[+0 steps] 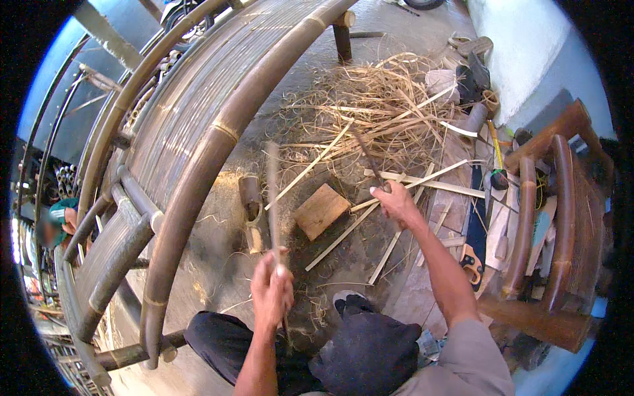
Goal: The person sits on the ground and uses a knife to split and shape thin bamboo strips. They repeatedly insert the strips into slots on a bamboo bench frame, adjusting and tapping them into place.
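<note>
My left hand (271, 288) is closed around a thin bamboo strip (273, 204) that stands nearly upright and is smeared by motion. In my right hand (397, 203) is the handle of a knife (367, 152), its narrow dark blade pointing up and away to the left. The blade and the strip are apart. Between the hands and a little beyond them, a wooden block (321, 211) rests on the floor. A short piece of cut bamboo (251, 201) lies to its left. Pale split strips (389, 254) are scattered near my right hand.
A long bamboo bench (228, 125) fills the left side. Ahead lies a heap of bamboo shavings (383, 112). To the right are a handsaw (473, 261), a tape measure (499, 179) and a bamboo chair (561, 218) beside the wall. Another person (63, 214) is at the far left.
</note>
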The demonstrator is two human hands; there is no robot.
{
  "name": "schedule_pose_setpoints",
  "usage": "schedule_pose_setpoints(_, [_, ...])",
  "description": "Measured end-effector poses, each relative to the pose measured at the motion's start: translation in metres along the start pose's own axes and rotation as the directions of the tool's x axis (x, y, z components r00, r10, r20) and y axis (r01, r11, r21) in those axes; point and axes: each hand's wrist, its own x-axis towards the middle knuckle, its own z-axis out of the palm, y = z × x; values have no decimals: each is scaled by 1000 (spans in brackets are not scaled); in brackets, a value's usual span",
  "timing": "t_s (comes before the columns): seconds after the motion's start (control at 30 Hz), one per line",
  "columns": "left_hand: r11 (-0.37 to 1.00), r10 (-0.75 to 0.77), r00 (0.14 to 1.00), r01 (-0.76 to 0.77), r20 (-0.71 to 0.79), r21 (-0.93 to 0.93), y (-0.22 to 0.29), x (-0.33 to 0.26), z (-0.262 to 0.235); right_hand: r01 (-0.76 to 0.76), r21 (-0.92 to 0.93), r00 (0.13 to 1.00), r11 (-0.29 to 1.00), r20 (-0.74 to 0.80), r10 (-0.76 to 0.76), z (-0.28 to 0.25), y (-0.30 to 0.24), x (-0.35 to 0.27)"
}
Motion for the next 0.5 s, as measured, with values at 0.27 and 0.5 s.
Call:
schedule_pose_setpoints(0.27, [926, 376, 923, -378, -78, -14, 5, 141, 74, 187, 557, 975, 809, -3, -223, 13, -53, -123])
schedule_pose_setpoints(0.5, [787, 612, 791, -611, 14, 84, 43, 170, 111, 267, 546, 951, 794, -16, -309, -8, -98, -167])
